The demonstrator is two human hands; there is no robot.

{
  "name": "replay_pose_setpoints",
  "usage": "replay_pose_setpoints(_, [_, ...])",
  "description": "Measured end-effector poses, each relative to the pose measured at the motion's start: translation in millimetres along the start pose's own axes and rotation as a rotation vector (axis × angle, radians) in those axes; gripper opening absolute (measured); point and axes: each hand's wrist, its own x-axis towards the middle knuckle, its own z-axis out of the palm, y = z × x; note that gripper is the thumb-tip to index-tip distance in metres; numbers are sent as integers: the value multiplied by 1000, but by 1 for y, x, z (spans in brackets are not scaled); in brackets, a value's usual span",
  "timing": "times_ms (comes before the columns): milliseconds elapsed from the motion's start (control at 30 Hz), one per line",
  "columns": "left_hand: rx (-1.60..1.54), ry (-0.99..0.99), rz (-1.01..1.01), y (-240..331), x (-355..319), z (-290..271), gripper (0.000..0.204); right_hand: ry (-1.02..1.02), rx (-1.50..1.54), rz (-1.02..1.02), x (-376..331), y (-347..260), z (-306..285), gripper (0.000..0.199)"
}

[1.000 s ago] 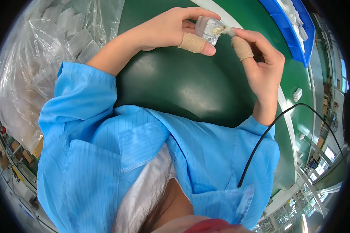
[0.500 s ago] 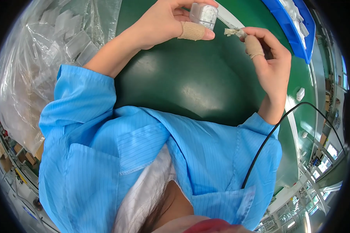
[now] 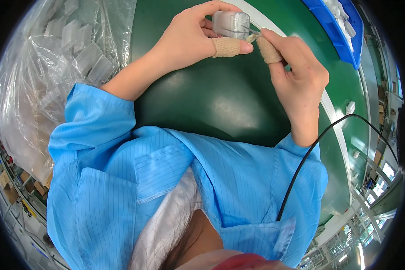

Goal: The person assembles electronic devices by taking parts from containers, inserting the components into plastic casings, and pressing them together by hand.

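Note:
At the top middle, my left hand [image 3: 193, 29] grips a small clear plastic case [image 3: 231, 23] with something whitish in it. Fingers lie behind the case, and the thumb, wrapped in tan tape, runs along its near side. My right hand [image 3: 297, 58] pinches a thin piece with a frayed, cream-coloured end [image 3: 253, 37] between its taped thumb and forefinger. That frayed end is at the case's right face, close to the left thumb tip; whether they touch I cannot tell. Most of the thin piece is hidden by the right fingers.
A large clear plastic bag [image 3: 27, 85] full of translucent boxes [image 3: 87, 58] lies on the left. The green table [image 3: 202, 94] has a white strip [image 3: 333, 103] curving across it. At the upper right is a blue bin [image 3: 337, 38] with white pieces. A black cable [image 3: 301, 164] arcs at right.
My right hand has moved left, bringing the frayed piece from beside the clear case up to its right face. My left hand has shifted slightly left and down, still holding the case.

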Motion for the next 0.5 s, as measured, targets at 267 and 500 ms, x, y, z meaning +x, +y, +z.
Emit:
replay_pose_setpoints(267, [87,102,90,-2,-4,1,58,-65,-127,-13,-3,-7,-3,31])
replay_pose_setpoints(500, [-20,5,81,5,-3,-4,63,-41,59,31,2,-5,-10,27])
